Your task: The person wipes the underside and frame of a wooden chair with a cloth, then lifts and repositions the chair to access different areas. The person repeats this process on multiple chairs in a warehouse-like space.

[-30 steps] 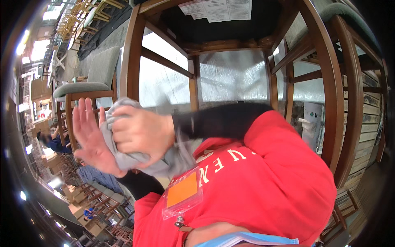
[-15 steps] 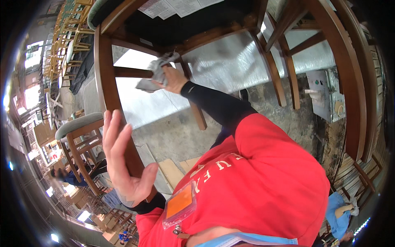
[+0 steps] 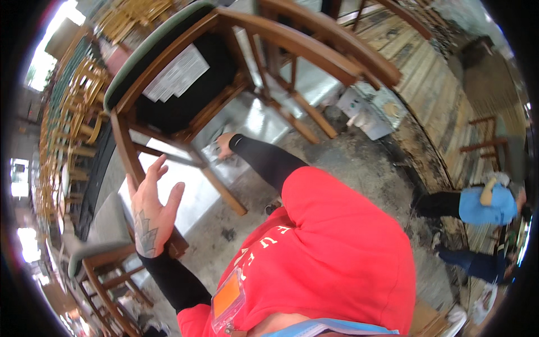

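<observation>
A brown wooden chair (image 3: pixel 126 151) is tipped so its black underside (image 3: pixel 196 95) and white paper labels (image 3: pixel 178 73) face me. My left hand (image 3: pixel 154 205) lies over one of its legs, fingers stretched and thumb spread; whether it bears on the wood I cannot tell. My right hand (image 3: pixel 225 145) reaches under the chair beside another leg (image 3: pixel 224 191), closed on a grey cloth (image 3: pixel 227 162). That cloth is partly hidden and blends with the shiny silver sheet (image 3: pixel 191 194) beneath the chair.
Another grey-seated chair (image 3: pixel 104 224) stands at the left. More chair frames (image 3: pixel 331 42) stand close at the upper right, by a metal box (image 3: pixel 368 115). Wooden slats (image 3: pixel 415 73) lie beyond. A person in a blue top (image 3: pixel 485 205) is at the right; several chairs fill the far left.
My view has shifted, and the chair shows more of its underside. My right hand with the cloth has moved down along the chair's frame, away from the crossbar. The left hand's fingers have spread wider.
</observation>
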A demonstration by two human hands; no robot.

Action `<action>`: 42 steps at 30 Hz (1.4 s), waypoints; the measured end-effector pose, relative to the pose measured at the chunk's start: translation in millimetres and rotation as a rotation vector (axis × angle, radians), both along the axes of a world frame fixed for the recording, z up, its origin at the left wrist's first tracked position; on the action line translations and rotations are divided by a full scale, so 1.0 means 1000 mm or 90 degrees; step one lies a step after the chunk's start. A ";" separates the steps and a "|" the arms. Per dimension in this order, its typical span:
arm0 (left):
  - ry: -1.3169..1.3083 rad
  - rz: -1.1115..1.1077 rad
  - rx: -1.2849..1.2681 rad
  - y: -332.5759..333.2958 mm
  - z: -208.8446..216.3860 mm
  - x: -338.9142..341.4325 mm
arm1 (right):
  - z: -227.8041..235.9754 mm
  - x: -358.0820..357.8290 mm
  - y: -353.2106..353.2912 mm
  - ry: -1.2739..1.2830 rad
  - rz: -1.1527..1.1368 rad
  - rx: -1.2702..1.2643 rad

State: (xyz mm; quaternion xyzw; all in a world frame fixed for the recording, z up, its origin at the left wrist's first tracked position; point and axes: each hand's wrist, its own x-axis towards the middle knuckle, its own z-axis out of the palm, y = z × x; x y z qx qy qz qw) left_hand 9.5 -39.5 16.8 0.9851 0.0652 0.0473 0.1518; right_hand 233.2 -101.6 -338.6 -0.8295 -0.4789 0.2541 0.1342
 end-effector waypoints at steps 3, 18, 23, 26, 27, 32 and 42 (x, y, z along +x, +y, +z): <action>0.004 0.038 -0.004 -0.001 -0.003 -0.009 | 0.027 -0.027 -0.033 0.079 -0.118 0.235; -0.047 -0.087 -0.018 -0.114 0.022 -0.034 | 0.240 0.164 -0.414 0.875 -0.327 0.743; 0.199 -0.141 -0.412 -0.242 -0.050 0.024 | 0.288 0.154 -0.357 0.833 -0.219 0.498; 0.175 -0.148 -0.513 -0.306 -0.115 0.070 | 0.292 0.169 -0.361 0.809 -0.138 0.431; 0.177 -0.134 -0.536 -0.321 -0.130 0.084 | 0.293 0.170 -0.361 0.805 -0.139 0.429; 0.154 -0.097 -0.581 -0.360 -0.177 0.144 | 0.297 0.189 -0.389 0.797 -0.076 0.387; 0.000 0.311 -1.031 -0.357 -0.271 0.315 | 0.322 0.292 -0.589 0.661 -0.207 0.117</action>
